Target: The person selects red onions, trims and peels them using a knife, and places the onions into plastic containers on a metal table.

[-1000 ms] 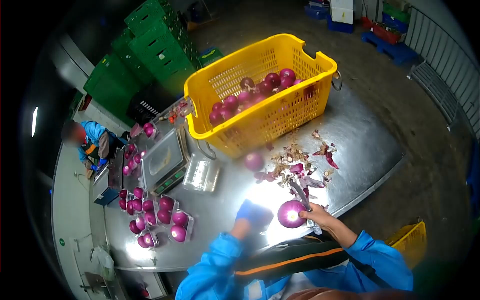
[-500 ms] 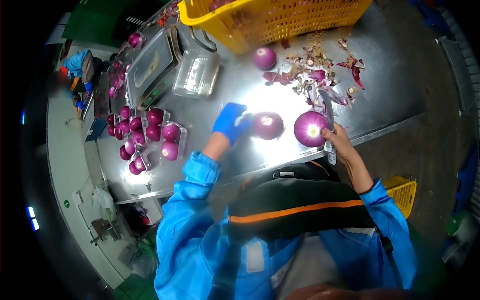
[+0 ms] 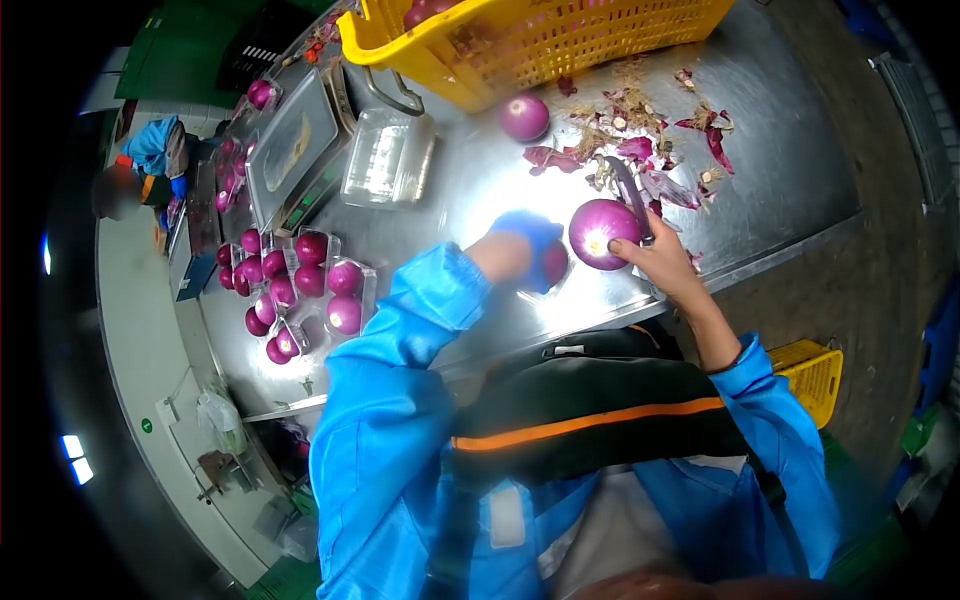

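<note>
My left hand (image 3: 528,248), in a blue glove, is at a red onion (image 3: 555,263) on the metal table; the glove is smeared by motion and covers much of that onion. My bare right hand (image 3: 660,255) holds a knife (image 3: 629,190) and has its thumb on a large peeled red onion (image 3: 598,233). Another onion (image 3: 525,118) lies farther back, near the yellow basket (image 3: 570,50). Onion skins and root ends (image 3: 640,150) are scattered behind my right hand.
Packed onions in clear trays (image 3: 311,264) stand at the left. An empty clear tray (image 3: 388,160) lies beside a scale (image 3: 292,150). A co-worker (image 3: 155,150) is at the far left. A second yellow basket (image 3: 808,375) sits below the table's right side.
The view has tilted downward. My left hand has moved right, onto the onion that stood uncovered half a second ago. My right hand keeps its knife and onion.
</note>
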`<action>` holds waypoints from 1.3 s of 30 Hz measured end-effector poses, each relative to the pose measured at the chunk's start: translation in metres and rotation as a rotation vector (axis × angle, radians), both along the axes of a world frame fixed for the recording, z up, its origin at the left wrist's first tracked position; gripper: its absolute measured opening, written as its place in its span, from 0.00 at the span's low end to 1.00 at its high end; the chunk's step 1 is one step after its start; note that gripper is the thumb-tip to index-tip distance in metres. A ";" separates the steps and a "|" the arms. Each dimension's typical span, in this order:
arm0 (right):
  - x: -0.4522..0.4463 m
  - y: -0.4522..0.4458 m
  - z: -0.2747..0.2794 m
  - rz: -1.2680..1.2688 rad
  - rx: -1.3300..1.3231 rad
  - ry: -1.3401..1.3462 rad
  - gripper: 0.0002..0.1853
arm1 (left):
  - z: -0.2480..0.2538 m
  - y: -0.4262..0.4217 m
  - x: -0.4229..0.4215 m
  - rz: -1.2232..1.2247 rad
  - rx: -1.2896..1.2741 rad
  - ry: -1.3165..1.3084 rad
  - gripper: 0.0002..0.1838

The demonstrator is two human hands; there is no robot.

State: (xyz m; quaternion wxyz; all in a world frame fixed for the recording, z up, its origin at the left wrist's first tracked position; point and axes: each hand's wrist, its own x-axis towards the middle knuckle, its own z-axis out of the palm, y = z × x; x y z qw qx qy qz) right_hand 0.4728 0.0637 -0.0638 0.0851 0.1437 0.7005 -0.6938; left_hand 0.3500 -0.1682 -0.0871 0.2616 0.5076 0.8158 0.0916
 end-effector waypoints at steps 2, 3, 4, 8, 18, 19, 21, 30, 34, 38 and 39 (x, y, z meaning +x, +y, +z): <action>-0.004 -0.001 0.000 0.012 0.014 0.026 0.36 | 0.013 0.002 0.008 -0.013 0.002 0.036 0.16; -0.005 -0.002 0.000 0.017 0.019 0.036 0.36 | 0.023 0.004 0.014 -0.002 0.017 0.065 0.15; -0.007 -0.006 -0.002 -0.005 0.044 0.079 0.35 | 0.028 0.004 0.020 0.034 0.004 0.055 0.16; -0.017 -0.012 0.001 0.022 0.154 0.024 0.35 | 0.037 -0.004 0.037 0.182 -0.007 -0.004 0.21; -0.044 -0.055 0.013 0.301 0.811 0.132 0.40 | 0.046 -0.032 0.070 0.491 0.462 -0.136 0.15; -0.044 -0.058 0.011 0.332 0.840 0.141 0.38 | 0.044 -0.041 0.074 0.438 0.476 -0.001 0.15; -0.046 -0.061 0.007 0.396 0.899 0.158 0.36 | 0.049 -0.058 0.085 0.508 0.474 0.150 0.17; -0.050 -0.029 -0.037 0.300 0.786 0.074 0.21 | -0.038 -0.097 0.105 1.124 0.260 -0.297 0.17; -0.040 -0.046 -0.039 0.379 0.621 0.101 0.17 | -0.014 -0.113 0.100 1.097 0.147 -0.178 0.18; -0.025 -0.090 -0.045 0.609 0.399 0.015 0.22 | 0.027 -0.174 0.098 1.173 -0.029 -0.136 0.16; -0.023 -0.102 -0.047 0.657 0.376 0.042 0.22 | 0.007 -0.210 0.102 1.180 -0.043 -0.030 0.15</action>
